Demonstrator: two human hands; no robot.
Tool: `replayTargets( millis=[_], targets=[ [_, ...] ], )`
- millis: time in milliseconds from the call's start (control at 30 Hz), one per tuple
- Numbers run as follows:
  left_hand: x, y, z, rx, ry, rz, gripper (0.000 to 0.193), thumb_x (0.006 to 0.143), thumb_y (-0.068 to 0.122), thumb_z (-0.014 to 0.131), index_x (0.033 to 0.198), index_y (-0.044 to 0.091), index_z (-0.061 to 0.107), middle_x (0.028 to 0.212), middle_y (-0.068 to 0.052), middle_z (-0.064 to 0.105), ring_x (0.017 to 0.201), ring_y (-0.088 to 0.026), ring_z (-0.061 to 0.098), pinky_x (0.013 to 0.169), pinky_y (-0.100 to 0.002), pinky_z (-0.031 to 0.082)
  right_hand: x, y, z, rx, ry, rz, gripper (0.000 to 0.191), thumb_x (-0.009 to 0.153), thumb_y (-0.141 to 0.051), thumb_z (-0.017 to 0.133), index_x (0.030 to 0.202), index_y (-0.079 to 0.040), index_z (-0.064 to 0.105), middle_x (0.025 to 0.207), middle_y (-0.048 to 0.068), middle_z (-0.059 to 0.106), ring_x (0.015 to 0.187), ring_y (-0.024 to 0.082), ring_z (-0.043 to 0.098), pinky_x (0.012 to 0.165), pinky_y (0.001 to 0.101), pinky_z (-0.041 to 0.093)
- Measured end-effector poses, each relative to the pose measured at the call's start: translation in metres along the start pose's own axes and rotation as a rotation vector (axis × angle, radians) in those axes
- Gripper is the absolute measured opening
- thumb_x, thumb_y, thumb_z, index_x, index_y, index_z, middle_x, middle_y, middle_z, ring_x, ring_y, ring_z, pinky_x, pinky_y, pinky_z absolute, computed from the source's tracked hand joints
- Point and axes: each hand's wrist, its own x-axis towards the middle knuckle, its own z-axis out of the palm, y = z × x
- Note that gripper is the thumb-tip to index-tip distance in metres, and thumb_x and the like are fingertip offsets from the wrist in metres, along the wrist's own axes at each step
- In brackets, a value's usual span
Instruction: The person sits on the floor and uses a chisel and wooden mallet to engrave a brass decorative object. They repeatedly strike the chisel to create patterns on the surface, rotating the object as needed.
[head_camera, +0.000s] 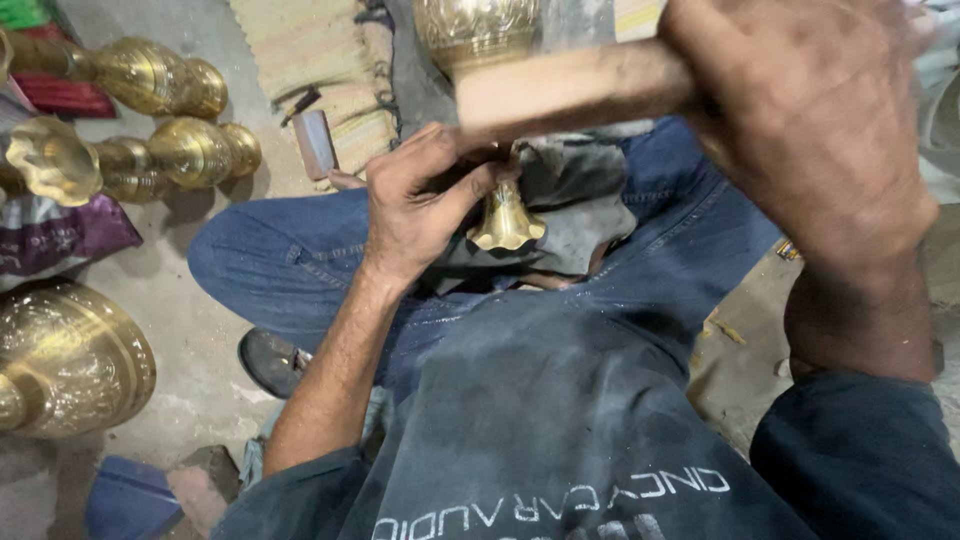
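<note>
My left hand (420, 195) grips the narrow stem of a small brass piece (506, 222), whose flared end points down over my lap. My right hand (810, 120) is raised close to the camera and blurred, closed around a thick wooden handle (570, 90) that runs left across the view. Behind the handle, at the top, stands an engraved brass vessel (477, 30). I sit on the floor in blue jeans and a dark shirt, with a dark cloth (580, 215) under the brass piece.
Several brass vases lie on the floor at the left (170, 75) (150, 155), and a large brass bowl-shaped body (70, 360) rests at the lower left. A woven mat (315, 60) and a small block (315, 143) lie at the top. A shoe (272, 360) sits by my leg.
</note>
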Motion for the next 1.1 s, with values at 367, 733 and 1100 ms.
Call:
replayTargets(
  millis=[367, 733, 1100],
  targets=[
    [-0.013, -0.002, 0.013, -0.290, 0.140, -0.192, 0.031, 0.095, 0.001, 0.082, 0.123, -0.003, 0.069, 0.106, -0.008, 0.079, 0.094, -0.011, 0.076, 0.085, -0.025, 0.063, -0.009, 0.013, 0.025, 0.215, 0.037, 0.015, 0.028, 0.087, -0.007, 0.073, 0.112, -0.006, 0.061, 0.104, 0.005, 0.063, 0.098, 0.025, 0.061, 0.090, 0.0368, 0.048],
    [-0.021, -0.026, 0.014, -0.229, 0.083, -0.133, 0.022, 0.095, -0.002, 0.082, 0.115, -0.003, 0.072, 0.104, -0.007, 0.078, 0.091, -0.011, 0.073, 0.084, -0.026, 0.061, 0.012, -0.002, 0.009, 0.148, 0.119, -0.023, 0.021, 0.095, -0.007, 0.077, 0.111, -0.009, 0.063, 0.100, 0.003, 0.065, 0.094, 0.021, 0.065, 0.085, 0.0351, 0.048],
    [-0.019, -0.021, 0.014, -0.194, 0.070, -0.129, 0.029, 0.094, -0.001, 0.085, 0.120, -0.003, 0.071, 0.099, -0.005, 0.078, 0.088, -0.011, 0.075, 0.079, -0.024, 0.060, -0.001, 0.007, 0.016, 0.097, 0.064, -0.013, 0.037, 0.089, -0.010, 0.080, 0.122, -0.008, 0.064, 0.109, 0.008, 0.064, 0.100, 0.026, 0.061, 0.091, 0.0400, 0.046]
  ],
)
